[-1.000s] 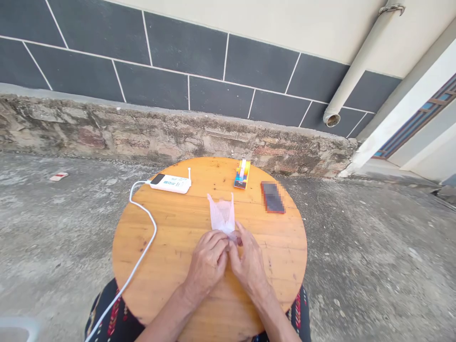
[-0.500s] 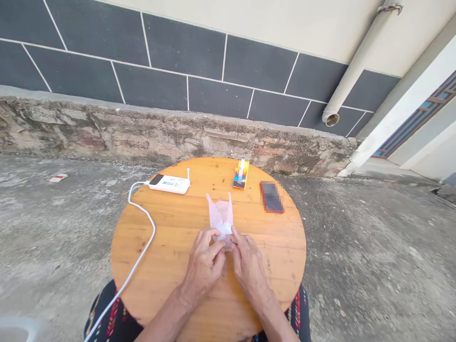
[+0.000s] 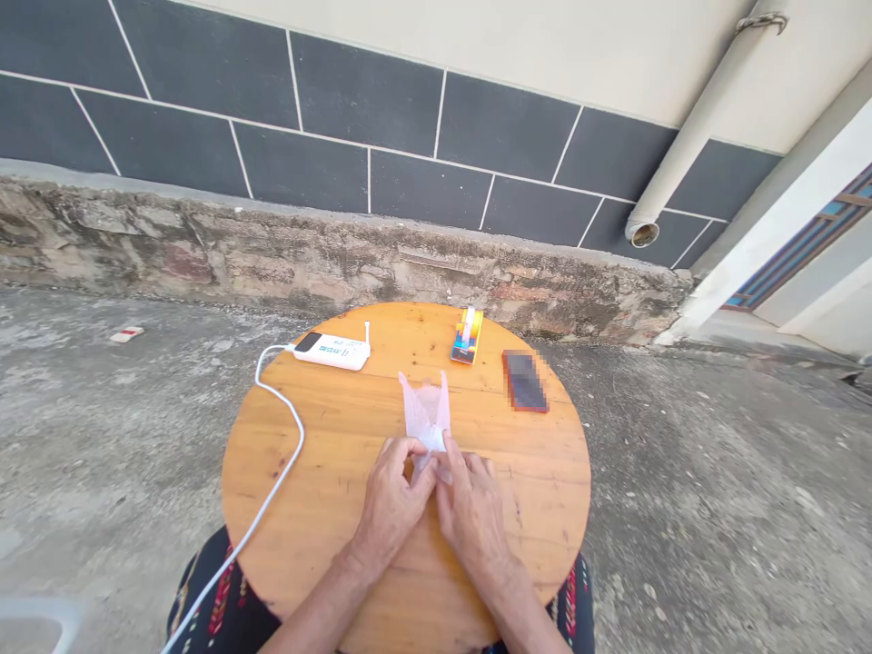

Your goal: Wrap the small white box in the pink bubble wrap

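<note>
A thin pinkish-white plastic bag lies on the round wooden table, its two handles pointing away from me. My left hand pinches the near end of the bag between thumb and fingers. On the other side, my right hand grips the same end, its fingertips close to the left thumb. Something whiter shows at the bag's middle, just beyond my fingers; I cannot tell whether it is folded plastic. The part of the bag under the fingers is hidden.
A white power bank with a white cable lies at the back left. A yellow and blue tape dispenser stands at the back, a red-edged phone to its right. Beyond the table runs a tiled wall.
My fingers have drawn closer together at the bag's near end, and less of it shows between them. The whole view has shifted slightly.
</note>
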### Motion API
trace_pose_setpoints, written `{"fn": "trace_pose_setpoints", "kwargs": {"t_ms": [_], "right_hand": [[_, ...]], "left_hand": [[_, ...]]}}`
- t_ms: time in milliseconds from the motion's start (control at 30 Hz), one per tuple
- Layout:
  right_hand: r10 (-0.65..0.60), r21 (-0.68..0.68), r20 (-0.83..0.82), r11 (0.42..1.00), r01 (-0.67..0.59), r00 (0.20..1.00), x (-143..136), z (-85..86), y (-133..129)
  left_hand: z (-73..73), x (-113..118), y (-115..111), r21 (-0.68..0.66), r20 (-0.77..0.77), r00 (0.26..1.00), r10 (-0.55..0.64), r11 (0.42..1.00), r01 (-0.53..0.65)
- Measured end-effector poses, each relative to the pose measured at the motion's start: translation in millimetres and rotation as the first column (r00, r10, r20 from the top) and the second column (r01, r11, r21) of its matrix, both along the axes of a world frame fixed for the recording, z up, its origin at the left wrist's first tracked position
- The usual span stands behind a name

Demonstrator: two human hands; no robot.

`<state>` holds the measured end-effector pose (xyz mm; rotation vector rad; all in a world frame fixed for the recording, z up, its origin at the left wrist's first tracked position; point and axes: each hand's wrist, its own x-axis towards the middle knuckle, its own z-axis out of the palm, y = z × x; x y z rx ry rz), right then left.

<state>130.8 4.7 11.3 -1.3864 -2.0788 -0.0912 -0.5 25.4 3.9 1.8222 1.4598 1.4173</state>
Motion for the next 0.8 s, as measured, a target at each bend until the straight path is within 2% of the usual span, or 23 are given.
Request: {"fn": "trace_pose_setpoints", "kwargs": {"t_ms": [100,233,400,533,667,800], "right_hand": [[0.054,-0.021,-0.065,0.998,-0.055,0.996,2.9,3.0,-3.3],[0.081,-0.080,-0.268,0.991,-0.106,0.960,12.5,3.6,-3.6],[-0.050,-0.164,-0.508,0.986,-0.039,0.860,23.5,-2.0,2.1],[-0.128,-0.334,-0.584,0.938,-0.094,0.801,21.4,-6.0,7.2],[-0.124,-0.365,-0.668,0.914,-0.178,0.734,14.9,-7.9,11.0],[-0.145,-0.395,-0.669,0.900,-0.183,0.729,13.7,-2.4,0.5]], "left_hand": [[1.0,4.1,0.0,-0.029,-0.034,0.999,0.013,0.999,-0.014],[0.1,8.1,-1.7,0.009,-0.099,0.995,0.014,1.000,-0.014],[-5.2,9.5,-2.7,0.082,-0.128,0.992,0.004,0.997,0.006],[-2.0,10.0,-1.2,0.061,-0.083,0.997,-0.007,0.998,0.013],[1.6,13.5,-0.2,0.052,-0.107,0.994,0.016,0.999,-0.011],[1.1,15.4,-11.9,0.045,-0.158,0.986,0.044,0.998,-0.037]]}}
